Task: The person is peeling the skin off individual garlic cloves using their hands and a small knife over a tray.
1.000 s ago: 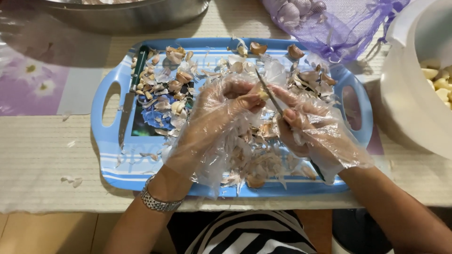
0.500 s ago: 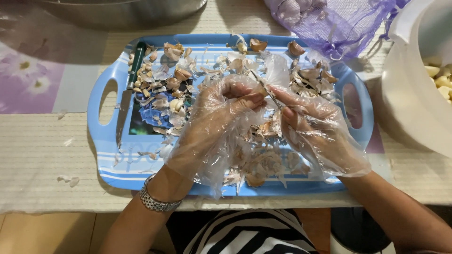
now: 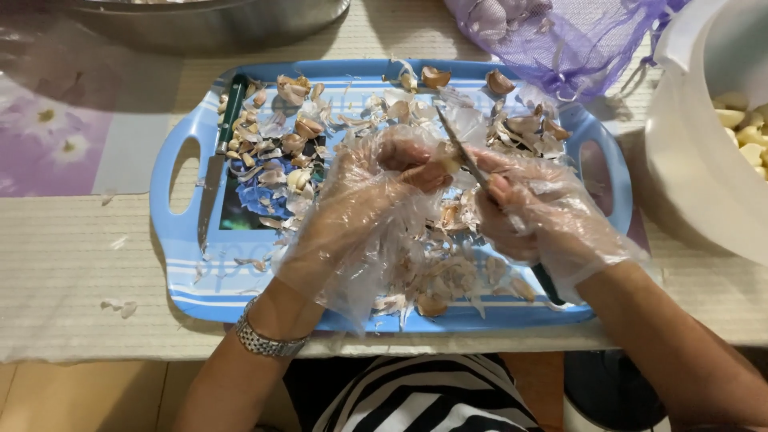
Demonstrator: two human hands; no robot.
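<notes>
While both hands work over the middle of the blue tray, each wears a loose clear plastic glove. The left hand has its fingertips pinched shut on a garlic clove, held above the tray's centre. The right hand is curled tight around a paring knife, whose thin blade slants up and away and meets the clove at the left fingertips; its dark handle end shows below the palm. Dry garlic skins litter the tray under and around both hands, with more husks and root ends heaped toward the far left. A second knife with a green handle lies along the tray's left side, well apart from the hands. Beyond the tray stand a metal bowl at the far left and a purple mesh bag of garlic at the far right. A white bowl holding peeled cloves sits just beside the tray's right handle. A metal watch circles the left wrist.
</notes>
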